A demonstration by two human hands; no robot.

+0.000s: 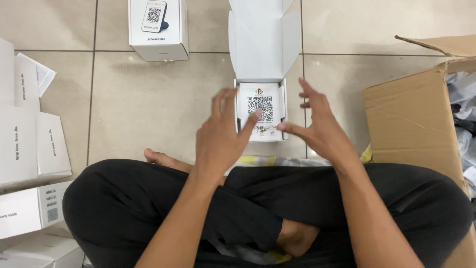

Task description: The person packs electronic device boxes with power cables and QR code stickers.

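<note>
Hands frame a small white open box (261, 111) that sits on the tiled floor (148, 99) just beyond the person's crossed legs (248, 208). Its lid flap (263, 39) stands up on the far side, and inside lies a white card or device face with a square black-and-white code pattern (260, 106), filling the opening. The left hand (220, 136) is spread and grasps nothing; its fingertips reach over the near left edge of the open box, one fingertip touching or just above the printed face. The right hand (317, 126) is also open and slack-fingered, holding nothing, just beside the box's right wall, its thumb pointing at the near right corner.

One closed white box (158, 30) with a pictured stand on its top sits beyond and left of the open box, well apart. Far left of the open box lies a cluster of white boxes (29, 164), at least four, partly cut off. To the right of the open box is one large brown cardboard carton (416, 119), flaps open, with crumpled grey-white plastic wrapping (463, 109) inside.
</note>
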